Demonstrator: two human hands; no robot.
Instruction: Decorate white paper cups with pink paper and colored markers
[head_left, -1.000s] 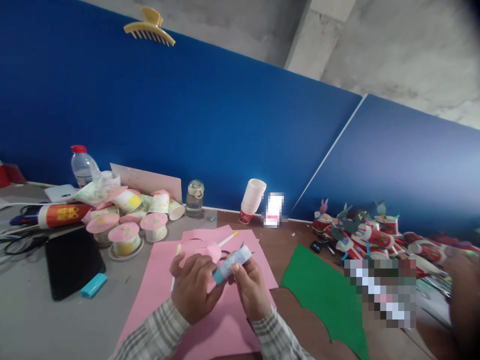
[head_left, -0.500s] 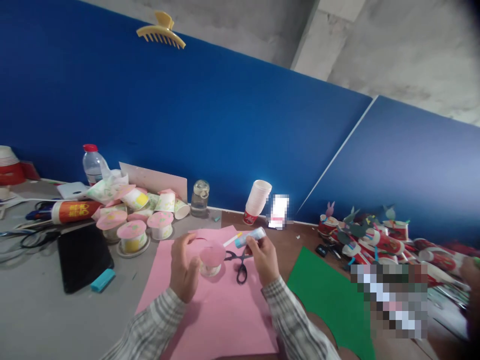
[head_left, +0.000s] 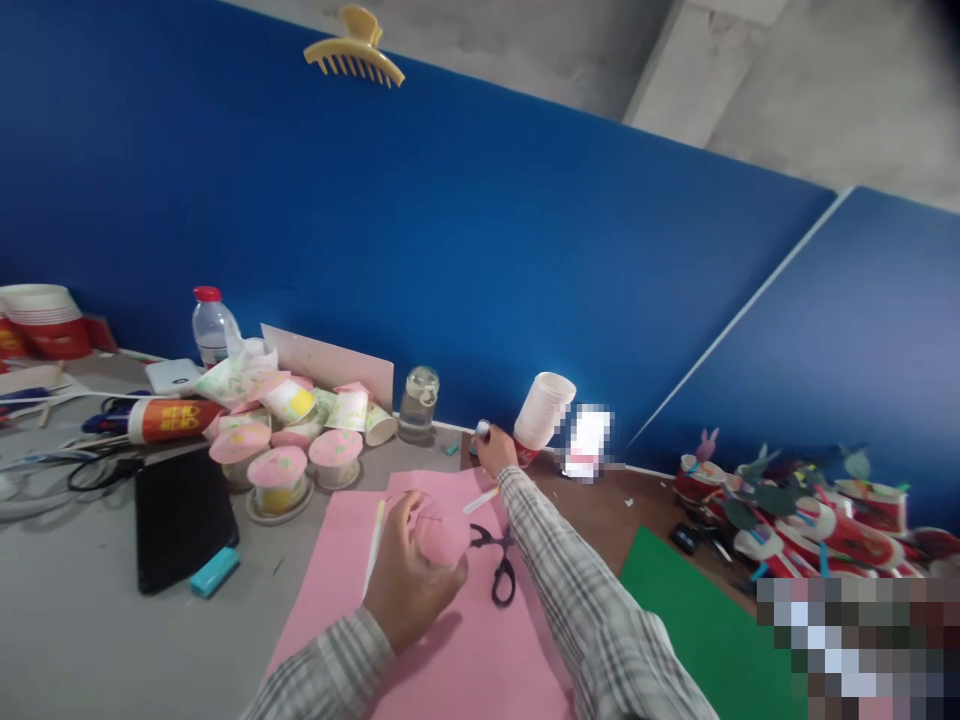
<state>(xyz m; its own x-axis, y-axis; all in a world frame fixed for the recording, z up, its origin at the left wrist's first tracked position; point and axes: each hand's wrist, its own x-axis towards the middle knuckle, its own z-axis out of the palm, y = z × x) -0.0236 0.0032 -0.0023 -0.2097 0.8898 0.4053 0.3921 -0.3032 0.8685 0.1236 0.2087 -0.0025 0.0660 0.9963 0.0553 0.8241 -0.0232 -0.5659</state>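
Pink-topped cup point(head_left: 444, 532) in my left hand point(head_left: 411, 585), I work over pink paper point(head_left: 480, 655), which lies under that hand, probably as a work mat. My curled fingers and thumb grip around the cup, likely to steady it. Scissors point(head_left: 505, 552) lie just right of that hand, presumably for easy reach. Farther out, my right hand point(head_left: 497, 455) is closed around a glue stick point(head_left: 481, 430), roughly upright, perhaps against rolling.

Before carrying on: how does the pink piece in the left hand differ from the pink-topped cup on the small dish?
The held piece is in the left hand over pink paper; the dish cup stands on the small dish on grey tabletop. The held piece's top shows no green marks; the dish cup's does. Both tops are pink.
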